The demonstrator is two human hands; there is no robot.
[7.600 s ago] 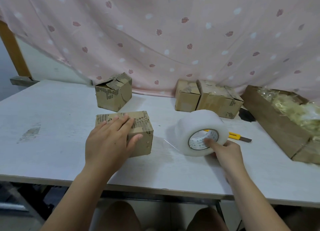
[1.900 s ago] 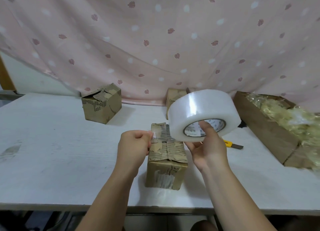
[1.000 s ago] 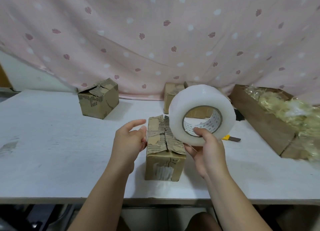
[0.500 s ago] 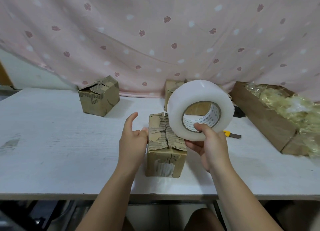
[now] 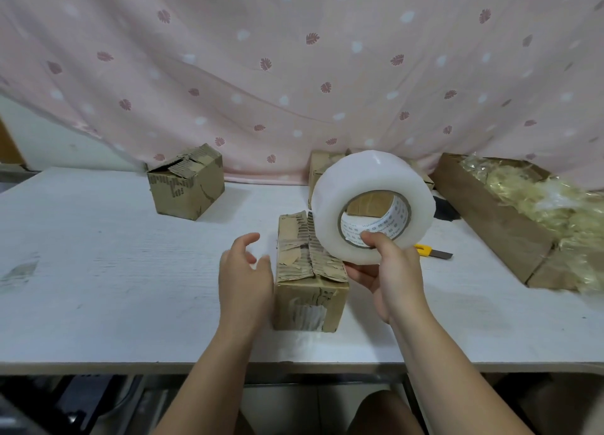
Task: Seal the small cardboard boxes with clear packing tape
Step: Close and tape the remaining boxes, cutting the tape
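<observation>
Both bare forearms reach up from the bottom of the frame over the front edge of a white table (image 5: pixel 98 271) with a faint woodgrain and a scuffed grey patch at mid-left. The left hand (image 5: pixel 245 281) holds nothing, its fingers loosely spread and slightly curved, just beside the left wall of the nearest small cardboard box (image 5: pixel 307 300); whether it touches the wall cannot be told. This box stands at the centre of the frame, a brown cuboid with its narrow end toward the camera. Its top flaps are closed but ragged, their paper skin torn away to show the corrugated ribs, and a pale scraped patch marks its front face.

The right hand (image 5: pixel 392 281) grips a thick roll of clear packing tape (image 5: pixel 366 176), with the thumb hooked into the printed cardboard core and the fingers under the milky, smooth outer wall. The roll is raised over the box's right rear corner.

Right of it lies a utility knife (image 5: pixel 431 251) with a yellow handle. A second battered box (image 5: pixel 186 186) sits at upper left, and more boxes (image 5: pixel 322 166) show behind the roll. A long cardboard tray (image 5: pixel 490 219) at the right holds crinkled yellowish plastic (image 5: pixel 549 199). A pink leaf-print curtain (image 5: pixel 294 58) hangs in soft folds behind
</observation>
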